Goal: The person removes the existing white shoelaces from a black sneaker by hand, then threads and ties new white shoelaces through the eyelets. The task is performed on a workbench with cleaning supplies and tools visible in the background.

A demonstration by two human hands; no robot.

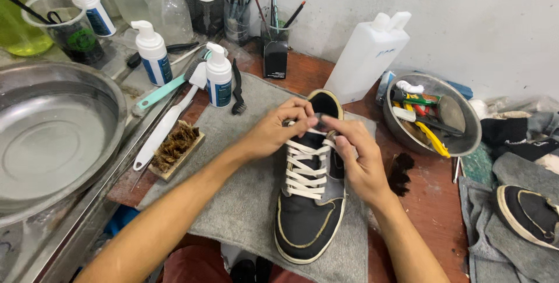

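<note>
A dark sneaker (308, 219) with white laces (303, 172) and a cream sole edge lies toe toward me on a grey towel (244, 201). Both hands meet at the top of its lacing, near the tongue. My left hand (273, 131) pinches a lace end at the upper eyelets. My right hand (358, 158) rests along the shoe's right side, its fingers pinching the lace from the other side.
A large steel basin (52, 137) sits at left. Pump bottles (218, 76), brushes (174, 146), a white jug (367, 56) and pen cups (275, 44) stand behind. A metal bowl of tools (460, 137) and a second shoe (530, 213) on cloths lie at right.
</note>
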